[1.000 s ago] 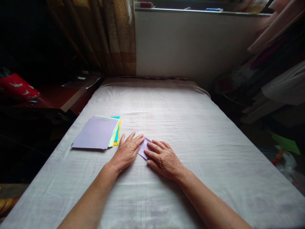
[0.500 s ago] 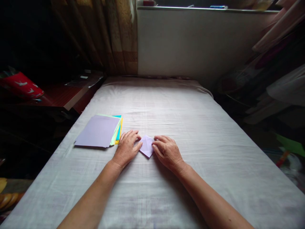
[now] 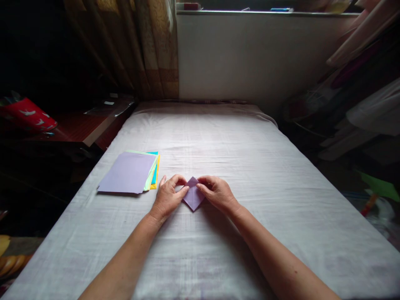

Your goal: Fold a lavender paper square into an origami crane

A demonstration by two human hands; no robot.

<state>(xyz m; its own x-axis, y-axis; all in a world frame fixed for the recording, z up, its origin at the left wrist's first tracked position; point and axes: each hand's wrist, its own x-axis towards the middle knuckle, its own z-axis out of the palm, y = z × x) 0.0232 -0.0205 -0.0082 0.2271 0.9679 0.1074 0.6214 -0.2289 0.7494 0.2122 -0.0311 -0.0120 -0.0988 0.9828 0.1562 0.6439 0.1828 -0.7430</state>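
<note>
Several smooth sheets (image 3: pixel 125 173), lilac above with pale green, blue and yellow edges showing at the right, lie in a loose stack on the left. Just right of them, the left hand (image 3: pixel 170 193) is nearly closed, thumb and forefinger pinching the left corner of the folded paper (image 3: pixel 193 201). That is a small lilac diamond, crisp-edged and creased, near the middle, one point toward the near side. The right hand (image 3: pixel 216 191) pinches its right corner, the other fingers curled.

Beneath spreads a pale, lightly wrinkled cloth (image 3: pixel 231 146), faintly checked. Around it, left to right: a red holder (image 3: pixel 29 114) with white birds, a red-brown wooden table (image 3: pixel 75 125), a patterned curtain (image 3: pixel 158 54), a plain wall (image 3: pixel 250 54), hanging clothes (image 3: pixel 378 108).
</note>
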